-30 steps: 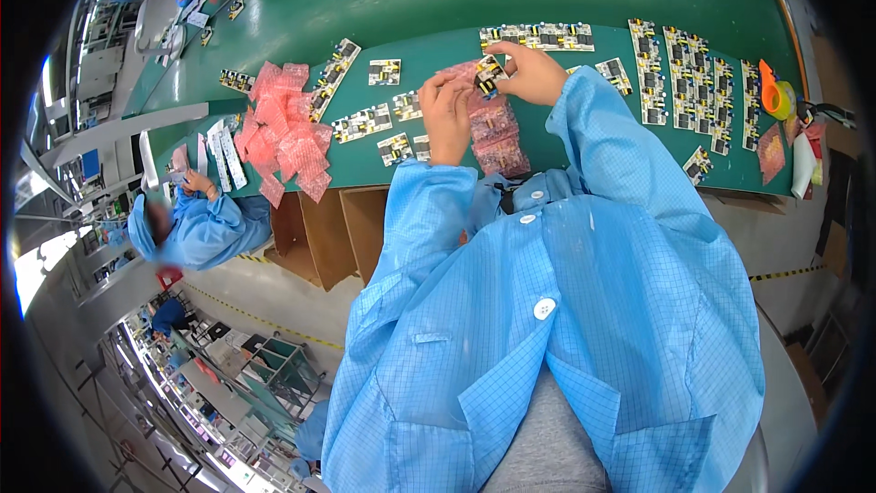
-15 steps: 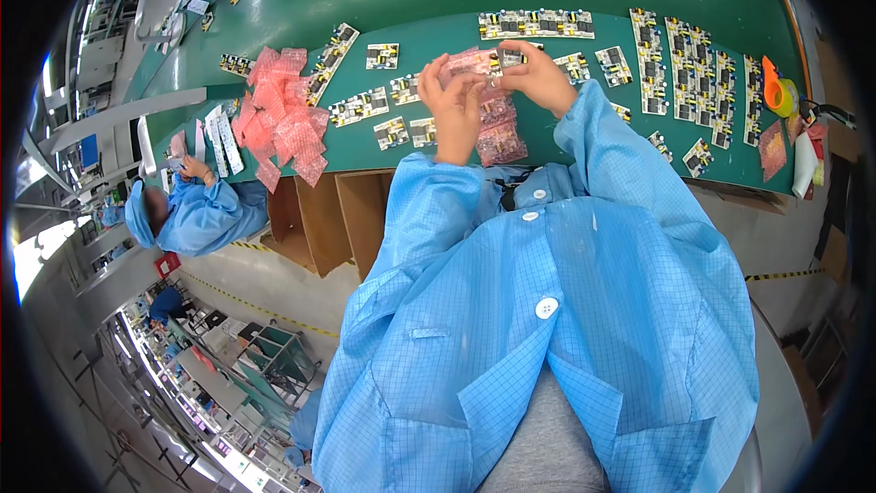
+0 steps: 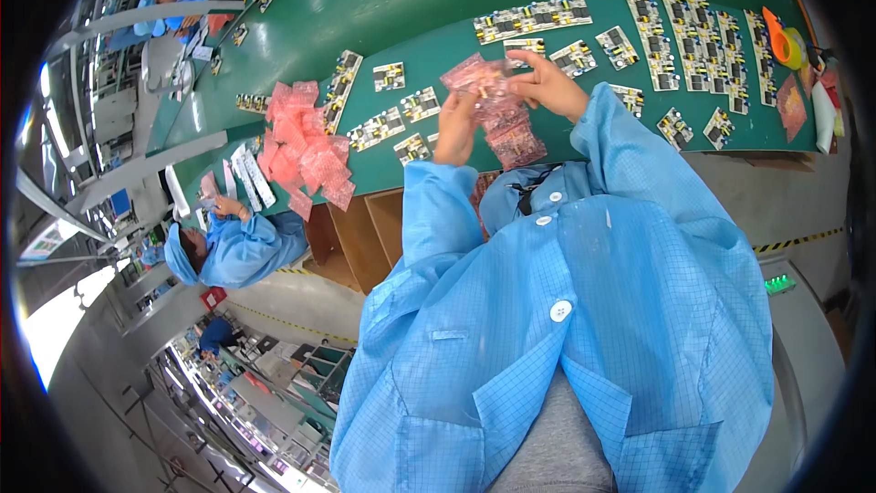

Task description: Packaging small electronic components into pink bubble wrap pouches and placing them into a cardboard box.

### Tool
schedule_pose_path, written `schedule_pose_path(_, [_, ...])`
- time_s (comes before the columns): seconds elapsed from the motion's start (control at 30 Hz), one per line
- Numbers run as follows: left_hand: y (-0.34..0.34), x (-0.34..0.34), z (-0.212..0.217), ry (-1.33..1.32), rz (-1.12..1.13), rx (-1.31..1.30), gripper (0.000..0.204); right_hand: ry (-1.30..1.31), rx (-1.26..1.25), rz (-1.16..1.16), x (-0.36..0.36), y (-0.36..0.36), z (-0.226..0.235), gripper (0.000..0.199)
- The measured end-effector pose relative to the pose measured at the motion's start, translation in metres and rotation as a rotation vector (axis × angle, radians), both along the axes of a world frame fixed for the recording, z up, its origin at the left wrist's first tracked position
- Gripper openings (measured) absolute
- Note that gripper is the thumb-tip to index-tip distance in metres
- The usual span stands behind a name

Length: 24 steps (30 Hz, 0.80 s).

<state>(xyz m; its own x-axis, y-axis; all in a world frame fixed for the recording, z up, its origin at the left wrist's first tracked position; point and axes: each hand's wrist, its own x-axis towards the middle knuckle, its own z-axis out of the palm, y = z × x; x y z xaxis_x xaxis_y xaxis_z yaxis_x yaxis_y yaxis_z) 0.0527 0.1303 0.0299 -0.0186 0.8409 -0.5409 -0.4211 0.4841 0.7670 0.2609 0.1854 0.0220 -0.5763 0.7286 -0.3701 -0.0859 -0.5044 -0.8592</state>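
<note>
Both my hands are at a pink bubble-wrap bag (image 3: pixel 475 76), held over the green table. Something pale with yellowish parts shows through it, apparently a circuit board. My left hand (image 3: pixel 455 128) is closed on the bag's lower left side, its fingertips partly covered by the film. At the right edge, my right hand (image 3: pixel 551 89) pinches the bag between thumb and fingers. Directly beneath lies a pile of bagged boards (image 3: pixel 513 139) in the same pink film. Bare circuit boards (image 3: pixel 573 59) surround my hands, one (image 3: pixel 524 47) just beyond the right fingertips.
A heap of pink bubble bags (image 3: pixel 306 151) lies to the left. Rows of circuit boards (image 3: pixel 701 36) stand at the right, near an orange and yellow tape dispenser (image 3: pixel 780 39). Brown cartons (image 3: pixel 351 242) sit below the table edge. Co-workers in blue (image 3: pixel 246 242) work at the left.
The view has shifted, moving the table's contents in the picture. The board seen at my right fingers earlier now appears inside the bag, and my left fingers have closed lower on it.
</note>
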Motion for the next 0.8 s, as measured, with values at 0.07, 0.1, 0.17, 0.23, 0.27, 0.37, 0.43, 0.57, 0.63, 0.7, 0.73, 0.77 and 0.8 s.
schedule_pose_path(0.07, [0.011, -0.010, -0.011, -0.022, 0.039, 0.007, 0.031, -0.051, 0.084, -0.111, 0.002, 0.000, -0.006, 0.058])
schedule_pose_path(0.1, [0.019, -0.018, -0.018, -0.036, 0.084, 0.017, 0.032, -0.059, 0.084, -0.119, 0.008, 0.001, -0.012, 0.058])
schedule_pose_path(0.17, [0.039, -0.035, -0.036, -0.070, 0.099, 0.053, 0.030, -0.543, 0.470, -0.102, 0.026, 0.004, -0.028, 0.059])
schedule_pose_path(0.23, [0.061, -0.047, -0.050, 0.077, 0.134, 0.009, 0.030, -0.709, 0.626, -0.112, 0.037, 0.002, -0.040, 0.057])
schedule_pose_path(0.27, [0.075, -0.055, -0.061, 0.070, 0.133, 0.011, 0.030, -0.884, 0.699, -0.091, 0.040, 0.003, -0.040, 0.058])
schedule_pose_path(0.37, [0.107, -0.084, -0.106, 0.206, 0.126, 0.096, 0.033, -1.107, 0.718, -0.046, 0.035, 0.011, -0.036, 0.061])
schedule_pose_path(0.43, [0.123, -0.092, -0.120, 0.349, 0.129, -0.025, 0.030, -1.159, 0.747, -0.065, 0.036, 0.019, -0.041, 0.063])
schedule_pose_path(0.57, [0.132, -0.143, -0.161, 0.978, -0.079, -0.140, 0.054, -1.171, 0.892, -0.017, 0.012, 0.040, -0.064, 0.067])
schedule_pose_path(0.63, [0.126, -0.105, -0.141, 1.403, -0.022, 0.074, 0.066, -1.202, 0.908, 0.001, 0.023, 0.042, -0.088, 0.068])
schedule_pose_path(0.7, [0.113, -0.114, -0.107, 1.535, -0.056, 0.216, 0.058, -1.343, 0.832, 0.113, 0.015, 0.046, -0.081, 0.073])
schedule_pose_path(0.73, [0.111, -0.132, -0.093, 1.557, -0.034, 0.231, 0.054, -1.343, 0.872, 0.117, 0.018, 0.047, -0.087, 0.075])
schedule_pose_path(0.77, [0.107, -0.154, -0.086, 1.580, -0.003, 0.242, 0.050, -1.314, 0.887, 0.169, 0.020, 0.053, -0.086, 0.077])
schedule_pose_path(0.8, [0.099, -0.181, -0.085, 1.603, 0.005, 0.214, 0.050, -1.306, 0.885, 0.208, 0.017, 0.061, -0.077, 0.077])
